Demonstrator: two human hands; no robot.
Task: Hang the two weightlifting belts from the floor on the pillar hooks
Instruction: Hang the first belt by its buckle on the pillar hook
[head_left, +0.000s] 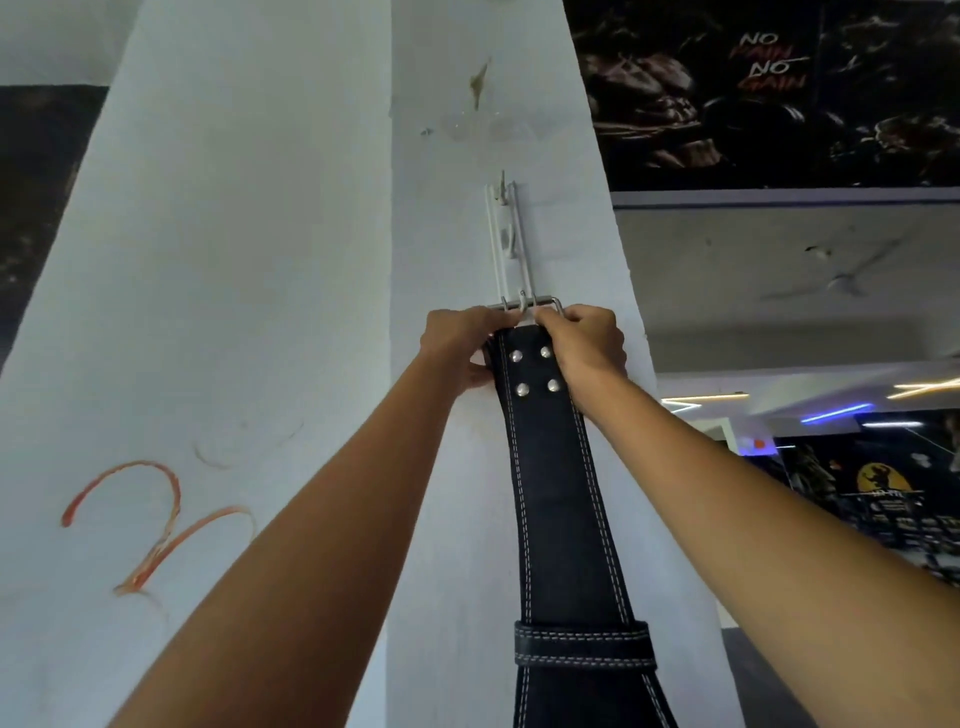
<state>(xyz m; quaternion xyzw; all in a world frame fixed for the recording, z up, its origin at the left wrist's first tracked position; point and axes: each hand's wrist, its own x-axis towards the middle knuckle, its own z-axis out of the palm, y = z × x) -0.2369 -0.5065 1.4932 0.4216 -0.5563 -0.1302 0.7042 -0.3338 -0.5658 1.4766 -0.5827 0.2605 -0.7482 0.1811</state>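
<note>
A black weightlifting belt (558, 509) with white stitching and silver rivets hangs down the front of the white pillar (249, 260). Its metal buckle (530, 303) is held up against the lower end of a white hook rack (505, 244) fixed to the pillar. My left hand (460, 345) grips the belt's top left corner just under the buckle. My right hand (584, 343) grips the top right corner. Whether the buckle rests on a hook or is only held there, I cannot tell. A second belt is not in view.
The pillar's corner edge runs just left of the belt. An orange scribble (156, 525) marks its left face. At the right are a dark wall poster (769, 88), a ceiling fan (841, 283) and gym lights (836, 413) farther back.
</note>
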